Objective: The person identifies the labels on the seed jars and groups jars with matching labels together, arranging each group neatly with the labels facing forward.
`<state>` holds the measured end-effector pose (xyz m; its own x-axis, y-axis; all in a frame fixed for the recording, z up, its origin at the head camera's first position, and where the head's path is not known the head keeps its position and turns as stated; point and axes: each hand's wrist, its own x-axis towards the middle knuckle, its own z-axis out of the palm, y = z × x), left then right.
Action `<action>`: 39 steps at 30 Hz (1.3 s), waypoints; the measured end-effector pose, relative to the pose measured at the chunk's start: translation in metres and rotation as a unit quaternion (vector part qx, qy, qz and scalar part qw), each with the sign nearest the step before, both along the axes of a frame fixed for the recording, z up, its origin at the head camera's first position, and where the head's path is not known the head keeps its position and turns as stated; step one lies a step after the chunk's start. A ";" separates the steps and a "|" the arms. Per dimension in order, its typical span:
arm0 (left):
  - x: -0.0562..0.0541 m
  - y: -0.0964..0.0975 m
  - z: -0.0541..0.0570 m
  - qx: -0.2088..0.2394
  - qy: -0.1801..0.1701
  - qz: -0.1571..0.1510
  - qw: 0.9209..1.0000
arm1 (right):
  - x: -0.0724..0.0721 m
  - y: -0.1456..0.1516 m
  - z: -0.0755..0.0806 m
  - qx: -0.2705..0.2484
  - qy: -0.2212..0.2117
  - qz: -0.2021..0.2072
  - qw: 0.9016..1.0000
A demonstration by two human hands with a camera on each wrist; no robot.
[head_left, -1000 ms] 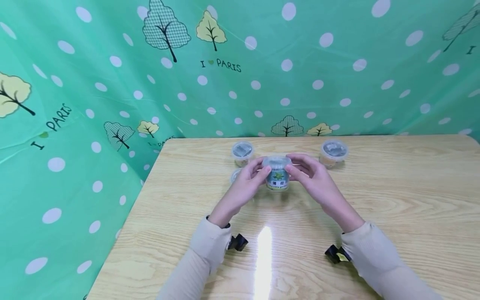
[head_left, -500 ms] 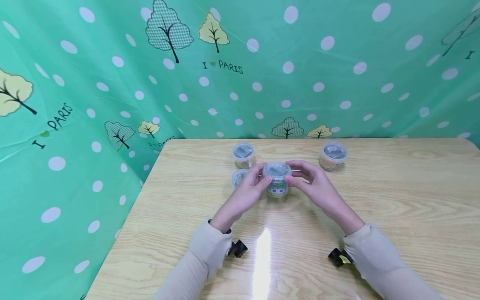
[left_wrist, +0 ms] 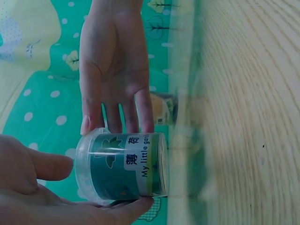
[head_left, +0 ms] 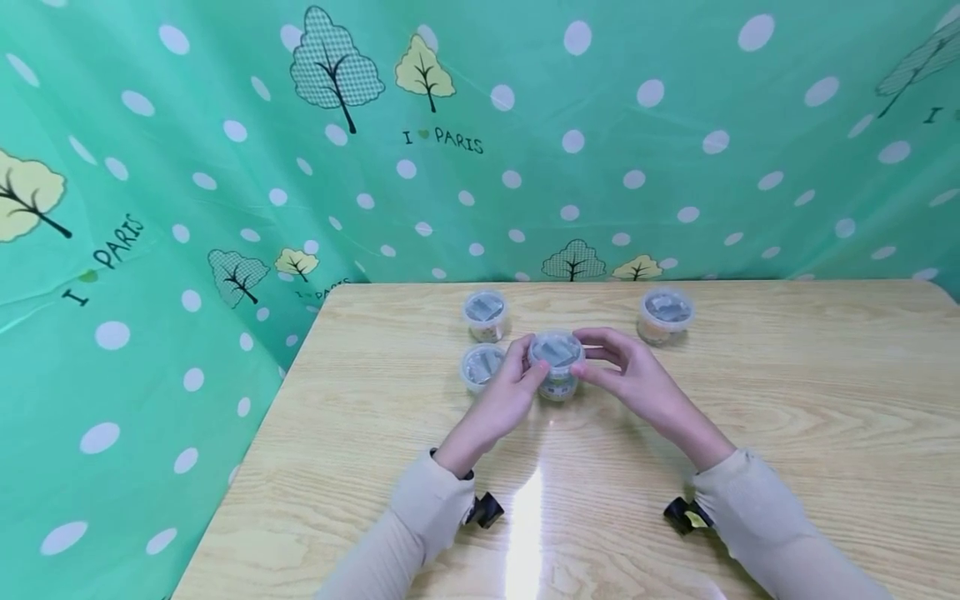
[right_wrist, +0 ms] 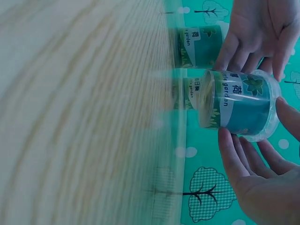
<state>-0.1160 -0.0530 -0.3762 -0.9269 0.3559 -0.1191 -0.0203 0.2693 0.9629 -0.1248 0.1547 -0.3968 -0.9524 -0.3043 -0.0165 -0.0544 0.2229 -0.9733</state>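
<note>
Between both hands is a clear lidded plastic cup (head_left: 557,350) with a teal label showing a green leaf and "My little garden" text. My left hand (head_left: 510,392) holds its left side, thumb at the lid rim and fingers behind. From the right, the thumb and fingertips of my right hand (head_left: 626,371) hold the same cup (right_wrist: 243,103). In the left wrist view the cup (left_wrist: 124,164) sits close over the tabletop, lid uppermost. A similar lidded cup (head_left: 480,364) stands just left of my left hand, its near side partly covered by that hand.
Another lidded cup (head_left: 486,312) stands behind at the left, and one with an orange-toned label (head_left: 663,317) at the back right. The wooden table (head_left: 787,400) ends at a green dotted curtain (head_left: 637,150). Light glares on the table front.
The held cup has come down and slightly nearer, and its lid now faces the head camera more. Both hands moved with it, uncovering more of the cup at the left.
</note>
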 end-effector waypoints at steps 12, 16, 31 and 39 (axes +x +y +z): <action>0.001 0.006 -0.008 -0.007 -0.012 0.013 1.000 | -0.001 0.005 -0.006 0.008 -0.007 0.024 1.000; 0.001 0.007 -0.010 -0.010 -0.009 0.013 1.000 | -0.001 0.005 -0.007 0.013 -0.011 0.028 0.999; 0.001 0.008 -0.018 -0.003 -0.003 0.009 1.000 | -0.003 0.006 -0.009 0.006 -0.010 0.053 0.999; 0.000 0.008 -0.020 -0.015 0.001 0.021 1.000 | -0.003 0.005 -0.008 0.008 -0.009 0.051 0.999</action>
<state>-0.1160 -0.0450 -0.3960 -0.9414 0.3124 -0.1275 -0.0310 0.2962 0.9546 -0.1277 0.1599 -0.4051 -0.9158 -0.3996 -0.0393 -0.0597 0.2323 -0.9708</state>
